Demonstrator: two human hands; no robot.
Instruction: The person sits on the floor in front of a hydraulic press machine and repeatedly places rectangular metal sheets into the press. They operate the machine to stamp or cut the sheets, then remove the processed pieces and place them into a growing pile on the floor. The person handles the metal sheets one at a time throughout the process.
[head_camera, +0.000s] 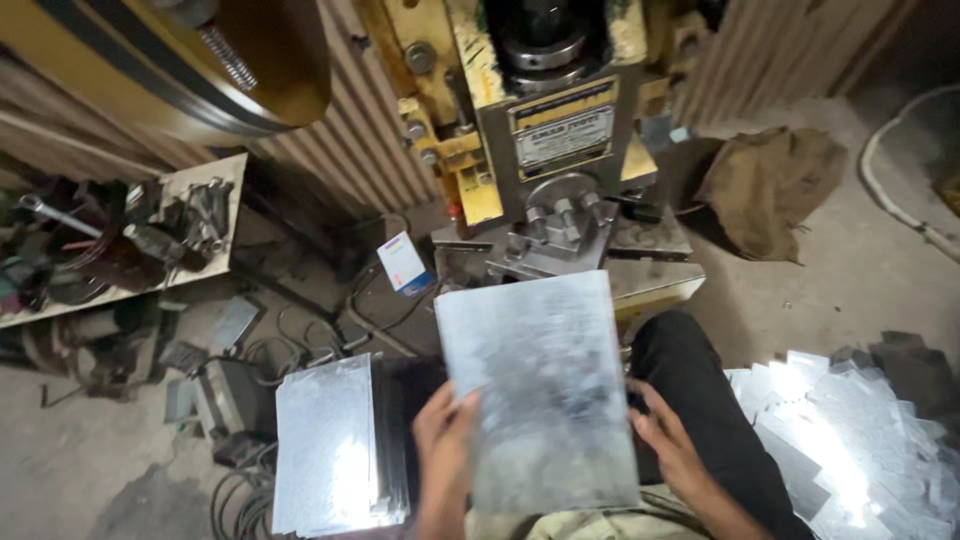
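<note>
Head view: fingers (452, 420) gripping sheet (540, 390) (edges)

Metal workshop: press machine (545, 130), sheet stacks (335, 445)

Mottled silver-grey metal sheet (545, 390), yellow press (545, 110), brown sack (770, 185)

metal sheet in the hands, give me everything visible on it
The metal sheet is a flat rectangular plate, galvanised-looking, with a mottled grey spangled surface and dull glare. It is held roughly level, long side running away from the person, its far edge near the base of the yellow press. The left hand grips its left edge, the right hand its right edge. No holes, bends or cuts show. It hides part of the person's lap.
</note>
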